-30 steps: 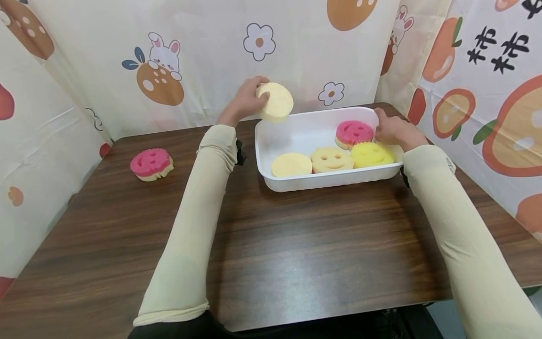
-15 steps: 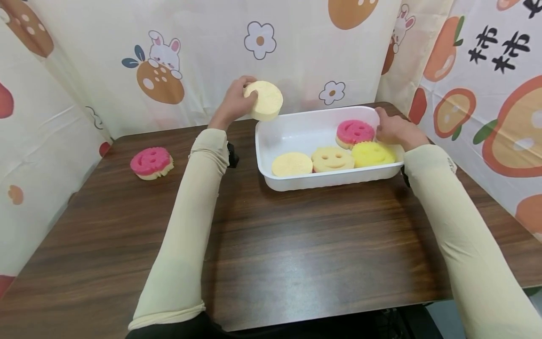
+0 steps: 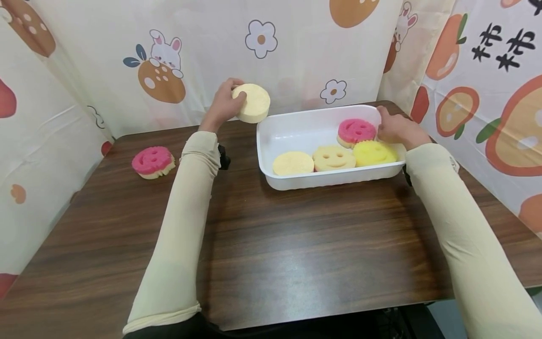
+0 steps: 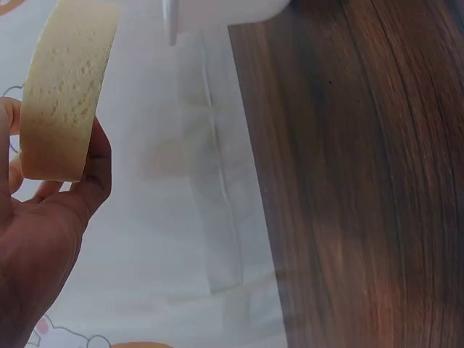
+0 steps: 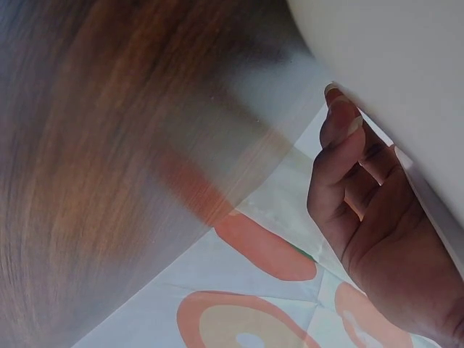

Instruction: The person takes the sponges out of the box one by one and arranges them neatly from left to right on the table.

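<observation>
My left hand (image 3: 223,104) pinches a thick round pale-yellow sponge (image 3: 255,103) between thumb and fingers, raised just left of the white tray (image 3: 292,134). In the left wrist view the porous side of this sponge (image 4: 65,87) faces the camera. My right hand (image 3: 400,129) grips the tray's right end; in the right wrist view its curled fingers lie along the outer wall (image 5: 391,58). Inside the tray are a plain pale sponge (image 3: 293,163), a pale smiley sponge (image 3: 334,158), a bright yellow smiley sponge (image 3: 375,153) and a pink smiley sponge (image 3: 356,131).
Another pink smiley sponge (image 3: 153,161) lies on the brown wooden table (image 3: 271,245), left of my left forearm. Printed cloth (image 3: 296,52) hangs behind the table and along both sides. The table's front edge runs close to my body.
My left hand has moved left with the pale-yellow sponge, from over the tray's left rim to beside it. My right hand stays on the tray, and the tray stays in place.
</observation>
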A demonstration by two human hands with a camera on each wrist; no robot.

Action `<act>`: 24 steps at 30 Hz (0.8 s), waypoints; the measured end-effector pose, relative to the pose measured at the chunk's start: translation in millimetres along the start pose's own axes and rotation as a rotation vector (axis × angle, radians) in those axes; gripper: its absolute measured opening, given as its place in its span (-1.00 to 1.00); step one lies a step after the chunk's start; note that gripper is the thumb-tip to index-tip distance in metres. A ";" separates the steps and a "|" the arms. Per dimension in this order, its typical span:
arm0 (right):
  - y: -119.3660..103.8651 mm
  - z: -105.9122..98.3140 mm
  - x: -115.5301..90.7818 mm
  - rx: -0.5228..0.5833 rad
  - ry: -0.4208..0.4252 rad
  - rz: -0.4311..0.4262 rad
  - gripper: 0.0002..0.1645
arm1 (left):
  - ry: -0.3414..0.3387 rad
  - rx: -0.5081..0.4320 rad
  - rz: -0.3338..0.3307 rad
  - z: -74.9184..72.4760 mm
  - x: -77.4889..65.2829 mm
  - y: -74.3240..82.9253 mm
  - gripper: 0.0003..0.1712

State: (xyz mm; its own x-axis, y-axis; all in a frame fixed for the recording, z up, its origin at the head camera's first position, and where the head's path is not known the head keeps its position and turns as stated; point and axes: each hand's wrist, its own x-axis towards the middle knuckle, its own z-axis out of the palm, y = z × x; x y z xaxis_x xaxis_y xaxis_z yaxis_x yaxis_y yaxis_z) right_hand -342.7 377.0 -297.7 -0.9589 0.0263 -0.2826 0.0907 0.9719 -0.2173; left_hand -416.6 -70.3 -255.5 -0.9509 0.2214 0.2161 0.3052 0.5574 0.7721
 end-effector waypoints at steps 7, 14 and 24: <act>0.1 0.3 0.8 0.018 -0.007 0.009 -0.02 | 0.019 0.017 0.009 -6.9 -3.0 -7.9 -0.44; 1.1 1.4 1.5 0.036 -0.011 0.013 0.00 | 0.003 0.038 -0.019 -16.1 -6.6 -16.3 -0.43; 0.1 0.6 -1.4 0.018 -0.011 0.015 -0.03 | -0.023 0.139 -0.044 -30.6 -14.6 -32.7 -0.42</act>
State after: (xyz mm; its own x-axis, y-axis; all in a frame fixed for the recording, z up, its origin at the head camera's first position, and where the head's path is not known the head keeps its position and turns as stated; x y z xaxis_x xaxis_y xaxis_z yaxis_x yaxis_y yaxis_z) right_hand -341.1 376.9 -297.9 -0.9545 0.0379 -0.2958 0.1096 0.9671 -0.2296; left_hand -414.2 -116.3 -265.6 -0.9625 0.2120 0.1690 0.2692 0.6718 0.6901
